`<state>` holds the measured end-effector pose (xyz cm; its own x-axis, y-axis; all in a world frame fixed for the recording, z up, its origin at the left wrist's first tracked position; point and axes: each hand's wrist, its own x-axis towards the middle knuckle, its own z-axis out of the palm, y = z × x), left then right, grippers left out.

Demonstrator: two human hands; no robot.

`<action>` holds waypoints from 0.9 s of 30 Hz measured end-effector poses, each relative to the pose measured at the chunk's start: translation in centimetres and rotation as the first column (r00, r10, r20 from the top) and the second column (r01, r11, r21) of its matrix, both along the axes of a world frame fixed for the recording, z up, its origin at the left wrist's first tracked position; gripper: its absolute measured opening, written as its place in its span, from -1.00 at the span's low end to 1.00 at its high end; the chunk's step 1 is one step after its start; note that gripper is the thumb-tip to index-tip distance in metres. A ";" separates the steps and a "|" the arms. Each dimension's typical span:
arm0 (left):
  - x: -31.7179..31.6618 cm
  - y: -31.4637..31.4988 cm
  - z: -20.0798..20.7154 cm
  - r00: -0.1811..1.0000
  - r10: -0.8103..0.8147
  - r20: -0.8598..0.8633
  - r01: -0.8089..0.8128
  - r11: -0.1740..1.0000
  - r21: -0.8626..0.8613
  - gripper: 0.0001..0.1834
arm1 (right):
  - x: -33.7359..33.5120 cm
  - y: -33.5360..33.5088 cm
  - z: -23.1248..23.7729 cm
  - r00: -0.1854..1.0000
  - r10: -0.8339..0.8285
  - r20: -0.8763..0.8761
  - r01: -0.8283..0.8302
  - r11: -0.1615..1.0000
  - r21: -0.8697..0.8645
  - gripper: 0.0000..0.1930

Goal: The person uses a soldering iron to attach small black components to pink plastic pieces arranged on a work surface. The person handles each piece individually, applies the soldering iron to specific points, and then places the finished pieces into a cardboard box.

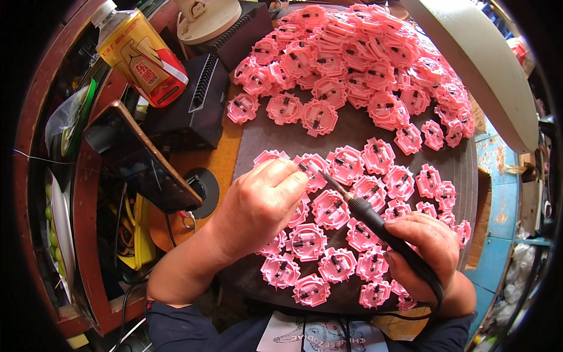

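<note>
My right hand (425, 249) is wrapped round the black handle of a soldering iron (370, 220). The iron's tip points up and left, at or close to a round pink plastic part (313, 170) with a small black piece in its middle; contact is hard to judge. On the other side of that part, my left hand (261, 196) has thumb and fingers pinched together. Whatever they hold is hidden. Several similar pink parts, one of them a round housing (331, 209), lie face up below and around both hands on a dark mat (275, 138).
A large heap of pink parts (346, 53) covers the mat's far end. At left stand a phone (143, 158) on a holder, a black box (190, 100) and a drink bottle (141, 56). A pale lamp-like arm (487, 64) hangs over the far right.
</note>
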<state>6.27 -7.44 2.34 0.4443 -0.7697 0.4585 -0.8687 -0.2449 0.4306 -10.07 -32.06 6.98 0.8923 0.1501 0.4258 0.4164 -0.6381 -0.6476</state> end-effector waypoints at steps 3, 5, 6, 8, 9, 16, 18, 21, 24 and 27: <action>0.1 -0.1 0.0 1.000 0.000 0.006 0.000 1.000 0.005 -0.77 | 0.0 0.0 0.0 1.000 0.004 -0.001 -0.004 1.000 -0.008 -0.57; 0.2 -0.1 0.0 1.000 -0.001 0.009 0.001 1.000 0.006 -0.77 | 0.0 0.0 0.0 1.000 0.009 -0.006 -0.009 1.000 -0.008 -0.57; 0.2 -0.2 0.0 1.000 -0.001 0.008 0.001 1.000 0.006 -0.77 | 0.0 0.0 0.0 1.000 0.006 -0.001 -0.006 1.000 -0.002 -0.56; 0.2 -0.2 0.0 1.000 0.008 0.003 -0.008 1.000 -0.001 -0.77 | -0.1 -0.1 -0.1 1.000 0.002 0.009 -0.003 1.000 0.008 -0.55; 0.1 -0.1 0.0 1.000 0.016 -0.001 -0.016 1.000 -0.007 -0.77 | -0.1 -0.1 -0.1 1.000 0.007 0.010 -0.007 1.000 0.012 -0.55; 0.4 0.1 -0.1 0.998 0.057 -0.011 -0.058 0.998 -0.033 -0.76 | 0.1 -0.1 -0.2 1.000 0.021 0.000 -0.021 1.000 0.013 -0.53; 0.6 0.3 -0.2 0.998 0.068 0.014 -0.068 0.997 -0.031 -0.76 | 0.2 0.0 -0.3 1.000 0.027 -0.001 -0.027 1.000 0.015 -0.53; 0.6 0.3 -0.2 0.997 0.074 0.012 -0.074 0.997 -0.019 -0.76 | 0.3 0.1 -0.4 0.999 0.033 -0.021 -0.033 0.999 0.028 -0.53; 0.6 0.3 -0.2 0.997 0.076 0.015 -0.076 0.997 -0.018 -0.76 | 0.4 0.2 -0.3 0.999 0.035 -0.038 -0.033 0.999 0.036 -0.54; 0.6 0.3 -0.2 0.997 0.079 0.019 -0.078 0.997 -0.024 -0.76 | 0.6 0.2 -0.5 0.999 0.035 -0.034 -0.034 0.999 0.040 -0.54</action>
<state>6.89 -7.16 2.12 0.4934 -0.7221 0.4849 -0.8557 -0.3029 0.4196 -9.49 -31.83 6.50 0.9013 0.1647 0.4008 0.4145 -0.5974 -0.6865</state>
